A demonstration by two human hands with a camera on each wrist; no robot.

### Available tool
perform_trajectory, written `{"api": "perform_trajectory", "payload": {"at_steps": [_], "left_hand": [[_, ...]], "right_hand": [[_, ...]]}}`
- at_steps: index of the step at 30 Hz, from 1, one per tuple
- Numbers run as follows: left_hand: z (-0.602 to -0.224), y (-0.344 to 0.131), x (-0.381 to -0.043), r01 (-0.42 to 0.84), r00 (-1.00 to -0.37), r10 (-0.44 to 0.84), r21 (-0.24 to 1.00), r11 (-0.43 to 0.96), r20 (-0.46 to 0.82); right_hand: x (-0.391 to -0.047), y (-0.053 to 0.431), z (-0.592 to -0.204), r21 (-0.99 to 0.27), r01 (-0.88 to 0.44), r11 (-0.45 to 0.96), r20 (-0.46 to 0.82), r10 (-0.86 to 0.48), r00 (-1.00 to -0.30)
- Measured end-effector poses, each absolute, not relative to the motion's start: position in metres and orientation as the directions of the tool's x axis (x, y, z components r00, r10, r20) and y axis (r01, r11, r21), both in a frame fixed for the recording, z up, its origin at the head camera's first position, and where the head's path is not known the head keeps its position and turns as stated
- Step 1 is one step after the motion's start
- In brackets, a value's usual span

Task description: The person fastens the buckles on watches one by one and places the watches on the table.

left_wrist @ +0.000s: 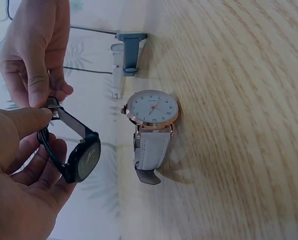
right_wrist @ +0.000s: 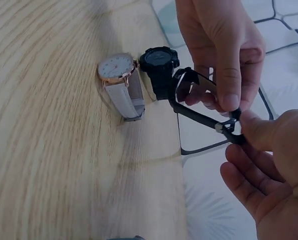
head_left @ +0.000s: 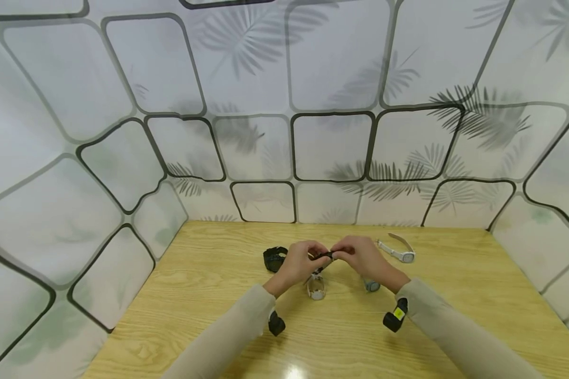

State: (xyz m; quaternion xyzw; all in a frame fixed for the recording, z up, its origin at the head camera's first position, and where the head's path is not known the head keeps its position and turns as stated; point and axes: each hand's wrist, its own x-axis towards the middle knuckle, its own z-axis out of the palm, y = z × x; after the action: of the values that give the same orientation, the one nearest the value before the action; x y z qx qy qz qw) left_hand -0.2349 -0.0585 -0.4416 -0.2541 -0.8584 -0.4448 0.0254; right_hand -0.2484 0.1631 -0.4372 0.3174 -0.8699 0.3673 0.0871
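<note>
Between both hands, raised over the table [head_left: 208, 295], is a black wristwatch [left_wrist: 87, 159] with a thin strap. My left hand [head_left: 297, 262] pinches one strap end between thumb and fingers. The thumb and fingertips of my right hand [head_left: 364, 259] grip the strap by its buckle [right_wrist: 220, 127]. The strap forms a loop, and its dial hangs beneath the fingers. Under the hands stands a rose-gold watch [left_wrist: 152, 107] with a white dial and pale strap, its strap bent round below the case.
A chunky black watch [right_wrist: 159, 60] sits left of the hands. To the right lie a grey-blue watch [head_left: 372, 285], partly behind the right forearm, and a white watch [head_left: 408, 257] with its strap spread out. A patterned cloth wall [head_left: 332, 147] rises behind the table.
</note>
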Motion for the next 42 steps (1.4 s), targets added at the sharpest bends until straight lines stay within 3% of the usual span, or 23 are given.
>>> {"api": "perform_trajectory", "payload": {"at_steps": [5, 13, 17, 24, 35, 38, 42], "left_hand": [[-0.443, -0.059, -0.235, 0.444, -0.879, 0.389, 0.772, 0.455, 0.276], [-0.445, -0.059, -0.236, 0.432, -0.884, 0.383, 0.778, 0.457, 0.267], [-0.445, -0.059, -0.236, 0.434, -0.884, 0.389, 0.769, 0.47, 0.26], [-0.445, -0.059, -0.236, 0.468, -0.865, 0.418, 0.747, 0.472, 0.278], [-0.447, -0.061, -0.237, 0.429, -0.888, 0.364, 0.789, 0.44, 0.28], [-0.447, -0.061, -0.238, 0.429, -0.887, 0.368, 0.788, 0.441, 0.278], [-0.446, -0.061, -0.239, 0.436, -0.884, 0.378, 0.778, 0.452, 0.276]], "right_hand": [[-0.249, 0.169, -0.444, -0.721, -0.497, 0.482, 0.306, -0.423, -0.853], [-0.25, 0.171, -0.453, -0.815, -0.447, 0.368, 0.305, -0.384, -0.871], [-0.248, 0.169, -0.454, -0.784, -0.496, 0.373, 0.363, -0.373, -0.854], [-0.246, 0.163, -0.45, -0.604, -0.63, 0.488, 0.471, -0.419, -0.776], [-0.249, 0.165, -0.459, -0.827, -0.45, 0.336, 0.335, -0.347, -0.876], [-0.249, 0.165, -0.457, -0.821, -0.454, 0.346, 0.334, -0.354, -0.874], [-0.247, 0.162, -0.451, -0.7, -0.549, 0.457, 0.413, -0.369, -0.833]]}}
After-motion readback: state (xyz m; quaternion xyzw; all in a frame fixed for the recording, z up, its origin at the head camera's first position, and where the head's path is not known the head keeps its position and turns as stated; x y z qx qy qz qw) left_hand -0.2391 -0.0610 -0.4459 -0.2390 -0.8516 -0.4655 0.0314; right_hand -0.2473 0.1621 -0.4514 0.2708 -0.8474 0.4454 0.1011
